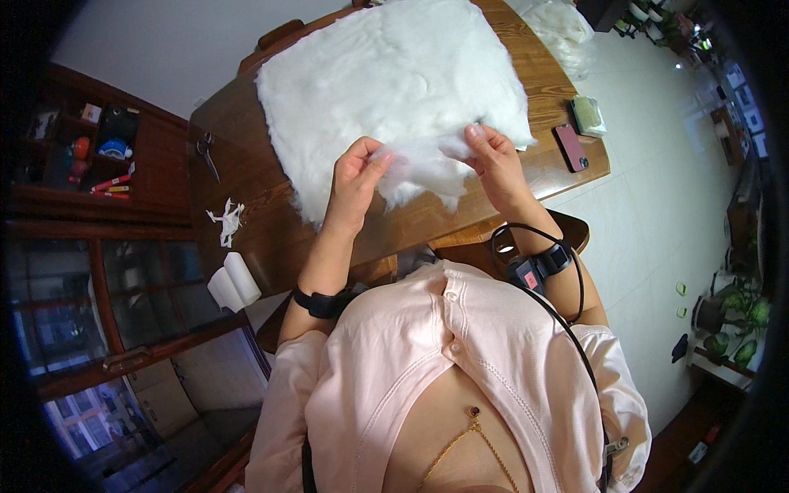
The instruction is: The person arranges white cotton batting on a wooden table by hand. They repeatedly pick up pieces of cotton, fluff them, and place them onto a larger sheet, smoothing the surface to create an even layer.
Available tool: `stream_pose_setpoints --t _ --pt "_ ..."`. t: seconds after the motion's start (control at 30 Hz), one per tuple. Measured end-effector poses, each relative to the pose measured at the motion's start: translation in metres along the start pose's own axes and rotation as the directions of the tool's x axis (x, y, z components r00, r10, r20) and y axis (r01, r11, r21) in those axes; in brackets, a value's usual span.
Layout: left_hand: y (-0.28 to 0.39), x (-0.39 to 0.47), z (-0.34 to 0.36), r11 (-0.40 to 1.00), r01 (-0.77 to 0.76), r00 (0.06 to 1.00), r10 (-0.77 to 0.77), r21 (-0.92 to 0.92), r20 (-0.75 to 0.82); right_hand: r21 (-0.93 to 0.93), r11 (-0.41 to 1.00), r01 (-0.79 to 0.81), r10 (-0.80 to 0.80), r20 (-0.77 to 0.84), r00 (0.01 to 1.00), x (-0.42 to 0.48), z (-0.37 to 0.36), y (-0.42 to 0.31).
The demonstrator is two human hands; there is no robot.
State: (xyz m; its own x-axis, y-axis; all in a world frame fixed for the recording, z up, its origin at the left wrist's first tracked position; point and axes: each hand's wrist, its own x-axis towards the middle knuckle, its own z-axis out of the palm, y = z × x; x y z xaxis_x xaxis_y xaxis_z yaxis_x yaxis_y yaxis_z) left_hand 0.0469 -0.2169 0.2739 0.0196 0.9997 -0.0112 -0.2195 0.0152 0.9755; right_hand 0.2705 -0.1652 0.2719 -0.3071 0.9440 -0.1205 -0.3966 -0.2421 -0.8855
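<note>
A thick sheet of white fibre batting (pixel 382 80) lies across the wooden table (pixel 394 231). Over its near edge, my left hand (pixel 360 179) and my right hand (pixel 496 163) hold a thin, loose tuft of white fibre (pixel 422 175) stretched between them. Each hand pinches one end of the tuft between thumb and fingers. Ragged wisps hang from the tuft's lower side. Part of the batting's near edge is hidden behind the tuft and my hands.
Scissors (pixel 209 156), a crumpled white scrap (pixel 228 222) and a white roll (pixel 237 283) lie at the table's left side. A pink phone (pixel 571 148) and a soft pack (pixel 588 116) are at the right. A black cable (pixel 579 277) loops by my right forearm.
</note>
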Motion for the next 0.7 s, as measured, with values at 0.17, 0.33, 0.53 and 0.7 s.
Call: stream_pose_setpoints --t 0.17,0.33,0.53,0.7 --pt "0.001 0.000 -0.002 0.996 0.073 0.992 -0.078 0.045 0.101 0.010 0.999 -0.049 0.049 0.071 0.996 -0.001 0.002 -0.001" --pt "0.003 0.001 0.012 0.993 0.109 0.985 -0.113 0.034 0.128 0.003 0.996 -0.084 0.084 0.045 0.995 -0.003 0.010 -0.002" --pt "0.007 0.001 0.024 0.993 0.053 0.987 -0.068 0.107 0.143 -0.047 0.995 -0.086 0.089 0.068 0.994 -0.003 0.003 0.005" --pt "-0.008 0.009 0.031 0.970 0.008 0.997 -0.028 0.242 0.078 -0.184 0.979 -0.090 0.110 0.105 0.988 -0.005 0.006 0.004"
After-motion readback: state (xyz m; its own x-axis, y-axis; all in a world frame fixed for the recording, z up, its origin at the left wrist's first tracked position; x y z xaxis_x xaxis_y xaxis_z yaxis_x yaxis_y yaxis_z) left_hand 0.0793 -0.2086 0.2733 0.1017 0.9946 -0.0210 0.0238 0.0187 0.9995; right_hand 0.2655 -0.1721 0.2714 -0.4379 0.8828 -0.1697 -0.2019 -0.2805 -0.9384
